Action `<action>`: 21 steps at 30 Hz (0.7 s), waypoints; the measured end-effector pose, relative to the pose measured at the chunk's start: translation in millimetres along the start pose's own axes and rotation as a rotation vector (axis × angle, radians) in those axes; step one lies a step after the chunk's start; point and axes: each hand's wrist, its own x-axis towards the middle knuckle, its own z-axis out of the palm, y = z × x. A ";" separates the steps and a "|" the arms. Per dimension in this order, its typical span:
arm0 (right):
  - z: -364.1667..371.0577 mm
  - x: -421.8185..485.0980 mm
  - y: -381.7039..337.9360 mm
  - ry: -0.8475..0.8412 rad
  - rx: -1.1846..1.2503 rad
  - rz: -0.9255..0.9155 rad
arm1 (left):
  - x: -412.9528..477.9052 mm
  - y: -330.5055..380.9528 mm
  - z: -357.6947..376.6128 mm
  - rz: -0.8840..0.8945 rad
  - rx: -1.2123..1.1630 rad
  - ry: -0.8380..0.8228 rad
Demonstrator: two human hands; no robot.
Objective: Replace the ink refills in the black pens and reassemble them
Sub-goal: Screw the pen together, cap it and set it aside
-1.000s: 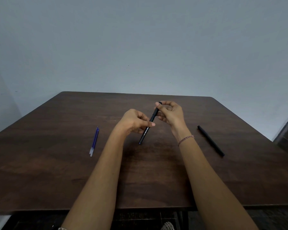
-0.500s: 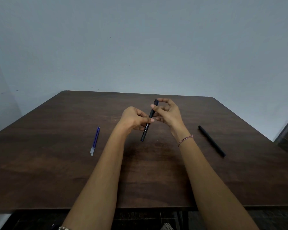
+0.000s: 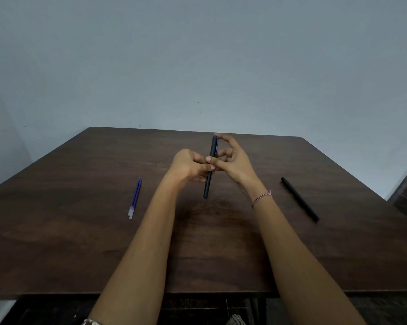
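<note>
Pen count: two, both black.

Pen 1 is in the air above the middle of the table, nearly upright, its top leaning slightly right and away. Its lower end hangs clear of the tabletop. A thin blue sliver shows along the upper right edge; cannot tell what it is.

Pen 2 lies flat on the table to the right, diagonal, near end pointing right. Nothing touches it, and it is well apart from both hands.

Refills: two, blue with clear near ends. They lie side by side on the table to the left, touching or nearly so, tips pointing away. Well apart from the hands.

Hands: two, both on pen 1.
- Left hand: fingers curled, thumb and fingers pinching the barrel at about mid-length, from the left.
- Right hand: curved around the upper half from the right. The index fingertip sits at the top end and the thumb lies across the barrel near mid-length, just beside the left thumb. Its other fingers are bent behind the barrel; whether they touch it cannot be told.

Other items: one beaded bracelet on the right wrist. One plain grey wall behind the table.
</note>
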 end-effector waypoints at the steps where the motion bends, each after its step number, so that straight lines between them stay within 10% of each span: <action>1: 0.2 0.0 0.1 0.007 -0.010 -0.007 | 0.0 -0.3 0.2 0.005 0.003 0.001; 21: 3.9 3.0 -0.8 0.099 -0.036 -0.019 | -3.9 4.2 12.8 0.040 -0.031 0.024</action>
